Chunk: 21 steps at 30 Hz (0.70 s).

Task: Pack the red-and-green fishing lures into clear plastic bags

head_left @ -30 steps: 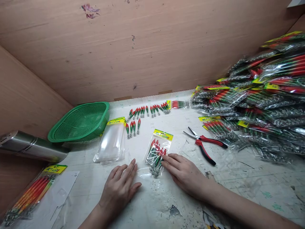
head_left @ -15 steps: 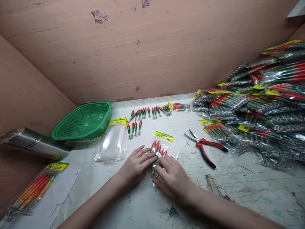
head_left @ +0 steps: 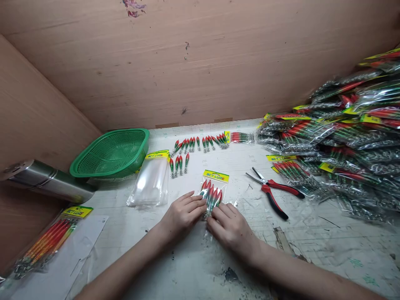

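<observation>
A clear plastic bag of fishing lures [head_left: 213, 193] lies flat on the table in front of me, its yellow BCT LURE header at the far end. Several red-and-green lures show inside, heads toward the header. My left hand [head_left: 184, 211] rests at the bag's left side, fingers stretched out and fingertips touching the plastic. On the right and lower side, my right hand [head_left: 231, 228] has its fingers curled against the bag; the thumb is partly hidden. The bag's lower end, with the hooks, is partly covered by my hands.
Loose lures [head_left: 179, 165] lie in rows beyond the bag. To the left are a stack of clear bags [head_left: 150, 179], a green basket [head_left: 109, 152], a metal cylinder [head_left: 51, 181] and packed orange lures [head_left: 50, 239]. Pliers [head_left: 275, 189] and a pile of packed lures [head_left: 331, 137] are on the right.
My right hand has drawn back slightly toward the lower right, uncovering more of the lures in the bag. The left hand stays at the bag's side. The view has shifted slightly.
</observation>
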Each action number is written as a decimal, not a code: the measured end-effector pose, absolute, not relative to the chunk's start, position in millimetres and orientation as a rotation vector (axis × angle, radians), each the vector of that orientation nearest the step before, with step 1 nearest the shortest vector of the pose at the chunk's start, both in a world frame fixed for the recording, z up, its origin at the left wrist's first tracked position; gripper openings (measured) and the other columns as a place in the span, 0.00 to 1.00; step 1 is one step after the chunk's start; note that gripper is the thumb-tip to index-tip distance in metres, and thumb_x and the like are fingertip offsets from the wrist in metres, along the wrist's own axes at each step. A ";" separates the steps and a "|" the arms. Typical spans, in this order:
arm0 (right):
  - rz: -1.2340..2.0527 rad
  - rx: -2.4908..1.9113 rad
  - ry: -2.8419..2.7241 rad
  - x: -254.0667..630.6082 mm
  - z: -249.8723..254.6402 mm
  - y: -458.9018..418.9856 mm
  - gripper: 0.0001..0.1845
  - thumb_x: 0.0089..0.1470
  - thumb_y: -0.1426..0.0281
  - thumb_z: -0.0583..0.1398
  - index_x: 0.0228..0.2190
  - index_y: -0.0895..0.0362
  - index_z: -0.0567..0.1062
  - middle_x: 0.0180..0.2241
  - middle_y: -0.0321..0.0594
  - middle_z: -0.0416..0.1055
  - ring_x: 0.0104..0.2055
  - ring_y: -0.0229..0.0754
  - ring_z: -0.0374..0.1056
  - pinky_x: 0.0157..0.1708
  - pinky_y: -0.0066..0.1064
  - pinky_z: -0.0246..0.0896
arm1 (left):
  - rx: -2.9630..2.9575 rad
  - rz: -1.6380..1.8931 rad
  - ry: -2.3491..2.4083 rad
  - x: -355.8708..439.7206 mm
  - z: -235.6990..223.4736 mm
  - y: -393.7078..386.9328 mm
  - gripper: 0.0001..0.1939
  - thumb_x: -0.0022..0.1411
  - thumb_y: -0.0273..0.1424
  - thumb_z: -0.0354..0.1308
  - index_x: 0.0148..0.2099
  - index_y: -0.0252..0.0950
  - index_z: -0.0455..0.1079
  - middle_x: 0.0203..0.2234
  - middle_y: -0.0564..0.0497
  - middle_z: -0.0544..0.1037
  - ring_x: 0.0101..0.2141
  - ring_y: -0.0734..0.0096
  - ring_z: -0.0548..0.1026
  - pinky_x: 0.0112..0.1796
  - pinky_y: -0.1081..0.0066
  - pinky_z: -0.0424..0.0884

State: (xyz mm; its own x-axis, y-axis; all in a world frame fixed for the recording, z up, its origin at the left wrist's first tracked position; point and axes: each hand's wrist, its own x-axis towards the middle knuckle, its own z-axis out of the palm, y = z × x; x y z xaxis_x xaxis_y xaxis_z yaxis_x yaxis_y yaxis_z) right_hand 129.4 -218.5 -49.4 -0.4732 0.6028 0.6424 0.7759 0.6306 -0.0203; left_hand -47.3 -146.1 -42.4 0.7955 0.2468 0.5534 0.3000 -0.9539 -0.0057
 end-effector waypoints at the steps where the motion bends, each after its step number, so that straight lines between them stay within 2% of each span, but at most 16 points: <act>1: -0.358 -1.070 -2.242 132.3 -48.7 -219.0 0.15 0.56 0.80 0.52 0.20 0.59 0.69 0.22 0.40 0.63 0.27 0.40 0.53 0.27 0.34 0.45 | -2.884 -0.881 -0.472 -46.2 -41.9 -148.6 0.08 0.62 0.24 0.52 0.41 0.35 0.71 0.37 0.50 0.81 0.40 0.70 0.78 0.46 0.65 0.73; 8: -0.283 -1.010 -2.323 147.1 -48.4 -232.3 0.11 0.56 0.79 0.54 0.24 0.60 0.72 0.23 0.39 0.63 0.28 0.40 0.54 0.28 0.33 0.48 | -2.907 -1.005 -0.671 -33.0 -38.2 -171.5 0.05 0.58 0.22 0.54 0.36 0.33 0.71 0.28 0.49 0.80 0.34 0.70 0.78 0.40 0.69 0.75; 15: -0.192 -1.116 -2.257 150.5 -46.5 -232.9 0.13 0.58 0.79 0.51 0.27 0.59 0.72 0.24 0.40 0.64 0.28 0.40 0.54 0.28 0.32 0.50 | -2.931 -1.012 -0.625 -31.0 -44.5 -180.4 0.07 0.58 0.21 0.52 0.36 0.33 0.71 0.31 0.47 0.80 0.36 0.70 0.77 0.41 0.69 0.75; 17: -0.148 -1.135 -2.248 151.5 -45.8 -230.6 0.11 0.58 0.77 0.52 0.25 0.58 0.70 0.24 0.40 0.64 0.28 0.40 0.54 0.28 0.32 0.51 | -2.954 -1.006 -0.617 -31.7 -45.8 -181.6 0.07 0.58 0.20 0.52 0.37 0.32 0.71 0.34 0.45 0.80 0.38 0.69 0.77 0.44 0.68 0.75; 19: -0.099 -1.135 -2.253 152.9 -46.1 -228.9 0.11 0.58 0.75 0.52 0.25 0.58 0.69 0.25 0.40 0.64 0.28 0.40 0.55 0.28 0.31 0.52 | -2.997 -0.981 -0.633 -32.0 -46.5 -182.4 0.08 0.58 0.23 0.54 0.39 0.30 0.71 0.40 0.41 0.79 0.45 0.64 0.75 0.48 0.63 0.73; 21: -0.049 -1.130 -2.262 154.9 -47.4 -228.2 0.12 0.58 0.74 0.52 0.24 0.57 0.69 0.25 0.40 0.64 0.28 0.39 0.56 0.28 0.30 0.53 | -3.054 -0.898 -0.687 -32.1 -47.0 -182.6 0.15 0.58 0.28 0.55 0.47 0.28 0.69 0.49 0.37 0.75 0.52 0.58 0.70 0.52 0.57 0.69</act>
State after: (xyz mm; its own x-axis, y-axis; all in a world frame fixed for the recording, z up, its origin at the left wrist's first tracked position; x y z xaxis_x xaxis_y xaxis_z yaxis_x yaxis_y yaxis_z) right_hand 154.9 -228.2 -47.4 -0.4555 0.7153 0.5300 0.7377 0.6365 -0.2252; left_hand -32.1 -182.6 -47.0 0.7597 0.4260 0.4913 0.3630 -0.9047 0.2230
